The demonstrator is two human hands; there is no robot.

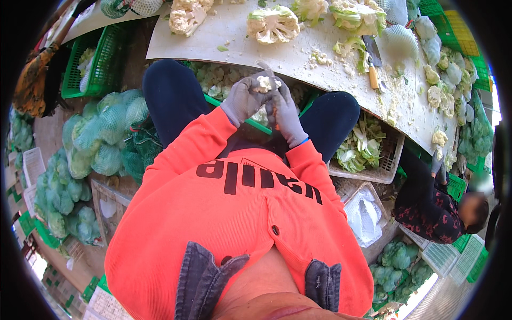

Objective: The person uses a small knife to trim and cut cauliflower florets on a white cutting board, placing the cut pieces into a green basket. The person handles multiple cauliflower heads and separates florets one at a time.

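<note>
Both my hands, in grey gloves, meet above a green plastic crate (259, 127) between my knees. My left hand (245, 98) grips a small cauliflower floret (265, 84). My right hand (285, 110) is closed on a small knife, whose blade (267, 69) points up and passes beside the floret; its handle is mostly hidden by my fingers. Cut florets (216, 82) lie in the crate, partly under the table's edge. On the white tabletop (236, 50) ahead sits a halved cauliflower head (273, 25), with several other cauliflower pieces near it.
A cleaver (373, 60) with a wooden handle lies on the table at right among crumbs. A crate of cauliflower leaves (362, 148) stands by my right knee, net bags of cauliflower (106, 132) at my left. Another person (436, 212) sits at far right, gloved hands at a cauliflower piece.
</note>
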